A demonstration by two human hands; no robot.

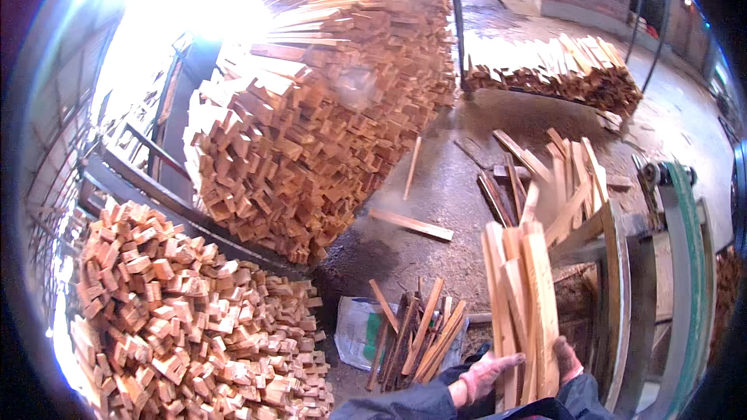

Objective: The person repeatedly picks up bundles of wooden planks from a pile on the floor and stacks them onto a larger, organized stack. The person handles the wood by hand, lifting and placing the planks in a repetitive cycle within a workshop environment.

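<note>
A bundle of several long wooden strips [537, 295] stands nearly upright in front of my body, held between both hands near its lower end. My left hand [486, 377] closes on the bundle's left side, thumb across the front. On the right edge my right hand [568, 358] grips the same strips, its fingers partly hidden behind the wood. Both forearms wear dark sleeves. Close to the left of my left hand, loose sticks [424, 334] lean together on a white and green sack [359, 330] on the floor.
Large stacks of cut wood rise at the far left [327, 124] and near left [210, 319]. A lower wood stack [560, 78] stands at the back right. A machine with a green belt [689, 264] is right of me. Beyond my hands lie loose boards [572, 171]; one strip [411, 225] lies on the floor.
</note>
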